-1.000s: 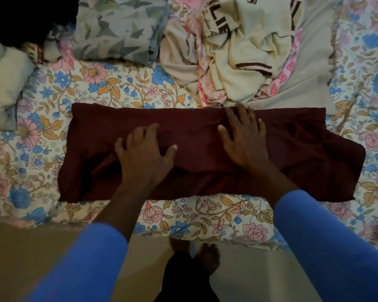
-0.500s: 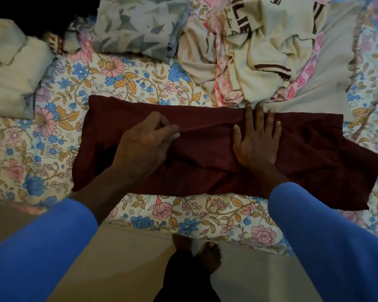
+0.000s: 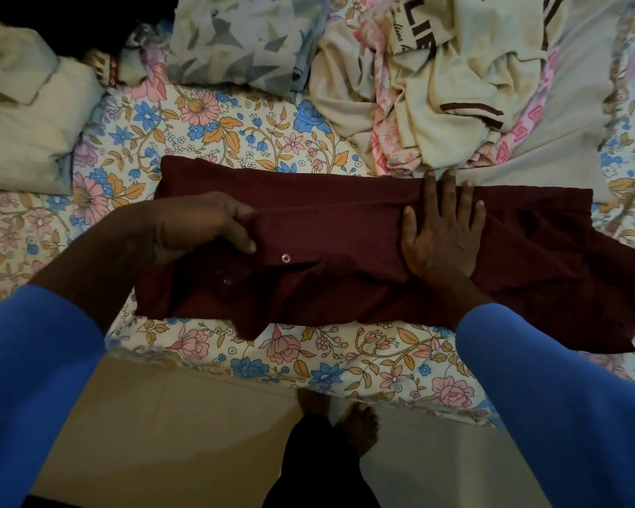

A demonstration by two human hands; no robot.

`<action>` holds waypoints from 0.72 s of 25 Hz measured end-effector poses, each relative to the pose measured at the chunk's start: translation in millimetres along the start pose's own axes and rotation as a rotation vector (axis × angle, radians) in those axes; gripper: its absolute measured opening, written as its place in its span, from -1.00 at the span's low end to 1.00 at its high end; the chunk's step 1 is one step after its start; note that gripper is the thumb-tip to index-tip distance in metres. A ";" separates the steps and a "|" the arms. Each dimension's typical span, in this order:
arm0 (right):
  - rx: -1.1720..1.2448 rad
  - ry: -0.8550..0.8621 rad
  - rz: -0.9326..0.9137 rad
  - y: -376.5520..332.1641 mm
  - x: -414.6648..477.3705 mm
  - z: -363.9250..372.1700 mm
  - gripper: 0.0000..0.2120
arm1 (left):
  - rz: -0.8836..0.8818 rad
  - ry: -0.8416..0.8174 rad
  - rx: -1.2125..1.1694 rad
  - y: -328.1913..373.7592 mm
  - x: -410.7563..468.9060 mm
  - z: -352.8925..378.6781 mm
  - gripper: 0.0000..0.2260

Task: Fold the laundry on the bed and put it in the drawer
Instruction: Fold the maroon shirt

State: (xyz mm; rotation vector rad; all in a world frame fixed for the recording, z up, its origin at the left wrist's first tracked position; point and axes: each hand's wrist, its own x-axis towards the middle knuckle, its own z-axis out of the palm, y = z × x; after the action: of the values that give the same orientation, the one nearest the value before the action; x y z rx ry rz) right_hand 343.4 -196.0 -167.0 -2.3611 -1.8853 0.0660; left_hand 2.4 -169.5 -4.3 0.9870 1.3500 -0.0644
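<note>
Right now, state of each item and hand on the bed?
maroon garment, folded into a long band, lying on floral sheet
left hand, gripping a fold of the maroon garment
right hand, flat, pressing on the maroon garment
cream shirt, crumpled, not folded
pale garment, folded, at left

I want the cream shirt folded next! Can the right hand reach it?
Probably yes. The right hand lies flat on the maroon garment, fingertips at its far edge, just short of the cream shirt, with nothing between them.
</note>
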 end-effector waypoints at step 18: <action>0.363 -0.263 -0.478 -131.0 -84.8 -20.5 -0.38 | 0.358 1.081 -0.066 -90.5 14.7 21.8 -0.42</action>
State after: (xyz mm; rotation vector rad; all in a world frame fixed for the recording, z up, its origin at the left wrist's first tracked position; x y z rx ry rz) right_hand 199.7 -251.4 -134.3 -1.6906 -2.2687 0.6389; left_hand -27.4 -231.5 -68.6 1.2460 2.0780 0.8929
